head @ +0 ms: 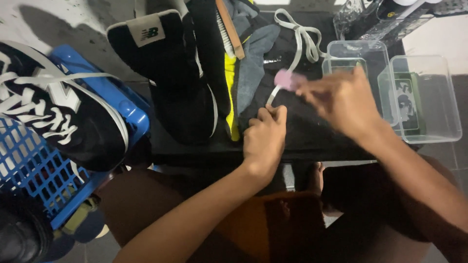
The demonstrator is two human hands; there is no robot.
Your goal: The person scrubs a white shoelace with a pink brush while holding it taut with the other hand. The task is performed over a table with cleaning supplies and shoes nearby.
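My left hand [264, 136] pinches the near end of a flat white shoelace [298, 41] against a black cloth [312, 122] on a small table. The lace runs away from me and loops near the far edge. My right hand [341, 100] holds a small pink object [285, 79], blurred by motion, right on the lace just beyond my left fingers.
A black sneaker without laces [175, 73] lies left of the cloth, with a wooden brush [229, 29] and grey rag [256, 53] behind it. A laced black sneaker [53, 117] rests on a blue plastic basket [34, 170]. Two clear plastic tubs [424, 97] stand at right.
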